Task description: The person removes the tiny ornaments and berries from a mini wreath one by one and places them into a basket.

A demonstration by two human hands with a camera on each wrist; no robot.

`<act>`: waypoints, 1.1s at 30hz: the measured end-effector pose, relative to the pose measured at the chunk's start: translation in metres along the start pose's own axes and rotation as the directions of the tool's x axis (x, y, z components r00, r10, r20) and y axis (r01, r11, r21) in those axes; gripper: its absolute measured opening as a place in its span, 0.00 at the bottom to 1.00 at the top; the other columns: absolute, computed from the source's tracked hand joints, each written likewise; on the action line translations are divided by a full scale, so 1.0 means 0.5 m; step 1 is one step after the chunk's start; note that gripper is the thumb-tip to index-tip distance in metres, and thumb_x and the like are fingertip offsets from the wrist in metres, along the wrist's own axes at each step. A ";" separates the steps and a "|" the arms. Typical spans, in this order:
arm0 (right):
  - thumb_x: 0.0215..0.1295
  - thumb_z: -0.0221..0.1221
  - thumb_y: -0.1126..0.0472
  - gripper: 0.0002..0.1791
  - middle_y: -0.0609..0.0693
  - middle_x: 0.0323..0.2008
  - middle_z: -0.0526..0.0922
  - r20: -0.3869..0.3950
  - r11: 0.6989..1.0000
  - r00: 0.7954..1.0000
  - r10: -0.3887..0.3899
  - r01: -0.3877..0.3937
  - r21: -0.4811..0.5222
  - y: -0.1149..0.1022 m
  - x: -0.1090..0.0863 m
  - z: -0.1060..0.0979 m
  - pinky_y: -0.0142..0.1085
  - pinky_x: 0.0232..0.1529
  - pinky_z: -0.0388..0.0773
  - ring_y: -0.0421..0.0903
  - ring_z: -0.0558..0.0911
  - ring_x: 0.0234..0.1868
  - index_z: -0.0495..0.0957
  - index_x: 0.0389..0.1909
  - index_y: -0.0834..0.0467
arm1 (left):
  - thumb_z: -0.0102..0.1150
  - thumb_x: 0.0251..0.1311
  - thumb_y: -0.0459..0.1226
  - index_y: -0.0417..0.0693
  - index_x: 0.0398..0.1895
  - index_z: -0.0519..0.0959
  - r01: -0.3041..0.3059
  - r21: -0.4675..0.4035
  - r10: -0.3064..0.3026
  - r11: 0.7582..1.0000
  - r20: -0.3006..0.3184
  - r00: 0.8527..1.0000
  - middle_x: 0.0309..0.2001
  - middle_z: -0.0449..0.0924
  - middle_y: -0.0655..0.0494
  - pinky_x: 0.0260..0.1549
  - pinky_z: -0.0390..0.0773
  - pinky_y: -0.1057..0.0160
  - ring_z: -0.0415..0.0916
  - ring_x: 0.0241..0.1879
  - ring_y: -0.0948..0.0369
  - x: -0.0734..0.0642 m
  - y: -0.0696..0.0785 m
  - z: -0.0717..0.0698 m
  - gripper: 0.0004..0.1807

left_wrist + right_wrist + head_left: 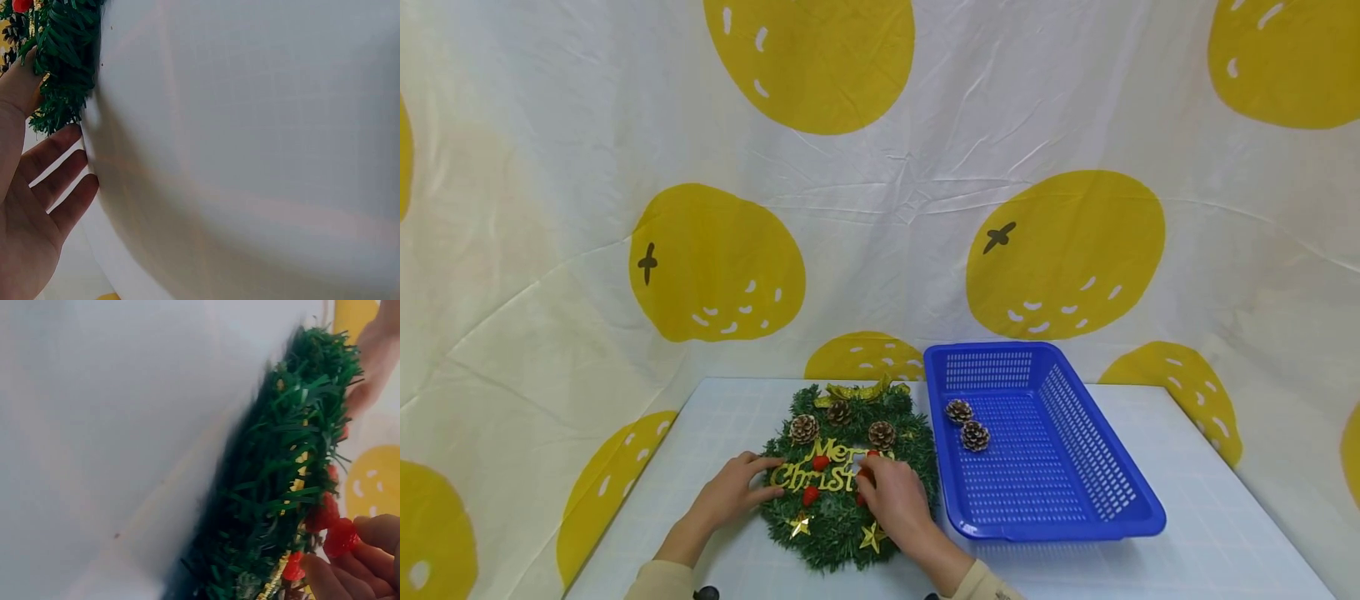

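Head: from above, facing forward and down; widest, farthest off, desk (730, 417) to cloth (887, 258). Left wrist: close, beside left hand (37, 200), rolled sideways. Right wrist: close by right hand (369, 559), also rolled. All three share wreath (842, 521), desk.

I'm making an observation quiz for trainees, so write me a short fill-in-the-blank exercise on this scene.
1. The plastic basket is coloured ____.
2. Inside the basket lie ____ pinecones.
3. In the head view, the wreath lies to the ____ of the basket.
4. The right hand pinches a berry coloured ____.

Missing words: blue; two; left; red.
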State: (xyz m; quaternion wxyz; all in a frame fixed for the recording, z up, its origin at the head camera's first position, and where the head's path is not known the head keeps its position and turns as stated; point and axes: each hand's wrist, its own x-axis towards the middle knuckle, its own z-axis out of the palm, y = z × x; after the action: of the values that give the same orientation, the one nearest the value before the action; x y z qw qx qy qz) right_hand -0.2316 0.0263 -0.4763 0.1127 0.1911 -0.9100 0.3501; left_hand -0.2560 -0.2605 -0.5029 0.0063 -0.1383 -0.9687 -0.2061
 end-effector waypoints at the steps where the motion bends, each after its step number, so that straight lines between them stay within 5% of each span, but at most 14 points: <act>1: 0.64 0.64 0.64 0.10 0.47 0.31 0.87 -0.013 1.000 1.000 -0.008 0.008 -0.003 -0.001 0.001 0.000 0.29 0.17 0.67 0.31 0.69 0.14 0.86 0.45 0.58 | 0.68 0.54 0.54 0.56 0.58 0.80 0.000 0.000 0.000 1.000 -0.001 1.000 0.48 0.75 0.50 0.38 0.78 0.44 0.74 0.46 0.50 0.000 0.000 0.000 0.29; 10: 0.64 0.64 0.64 0.09 0.46 0.37 0.86 -0.046 0.996 0.998 -0.031 0.035 0.084 -0.019 0.003 -0.023 0.29 0.30 0.78 0.35 0.81 0.32 0.86 0.44 0.56 | 0.68 0.54 0.54 0.55 0.58 0.80 0.007 -0.007 -0.007 1.000 0.008 1.000 0.48 0.75 0.50 0.37 0.78 0.44 0.74 0.46 0.51 -0.002 -0.003 0.001 0.28; 17: 0.66 0.63 0.64 0.10 0.48 0.39 0.86 -0.109 0.977 0.992 -0.060 0.081 0.198 -0.037 0.011 -0.071 0.30 0.35 0.80 0.39 0.83 0.36 0.85 0.46 0.57 | 0.68 0.54 0.54 0.56 0.58 0.80 0.011 -0.011 -0.011 1.000 0.012 1.000 0.49 0.75 0.49 0.38 0.77 0.43 0.74 0.47 0.50 0.000 -0.006 0.002 0.29; 24: 0.69 0.60 0.59 0.12 0.48 0.42 0.86 -0.125 0.954 0.992 0.003 0.035 0.297 -0.048 0.031 -0.131 0.32 0.36 0.80 0.41 0.85 0.39 0.84 0.50 0.55 | 0.68 0.53 0.55 0.56 0.58 0.80 0.014 -0.010 -0.014 1.000 0.015 1.000 0.49 0.75 0.49 0.38 0.77 0.42 0.74 0.48 0.49 0.001 -0.009 0.004 0.29; 33: 0.67 0.63 0.60 0.11 0.49 0.42 0.85 -0.156 0.956 0.987 0.028 0.019 0.294 -0.040 0.055 -0.178 0.35 0.40 0.82 0.46 0.84 0.42 0.84 0.49 0.56 | 0.68 0.53 0.55 0.55 0.58 0.80 0.016 -0.013 -0.016 1.000 0.015 1.000 0.50 0.75 0.49 0.38 0.77 0.42 0.74 0.48 0.48 -0.001 -0.003 -0.001 0.29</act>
State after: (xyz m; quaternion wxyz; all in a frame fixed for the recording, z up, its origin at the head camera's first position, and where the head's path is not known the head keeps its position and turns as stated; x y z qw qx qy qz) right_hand -0.2414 0.0656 -0.3903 0.1544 0.1753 -0.8363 0.4961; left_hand -0.2558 -0.2624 -0.5031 -0.0036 -0.1322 -0.9684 -0.2114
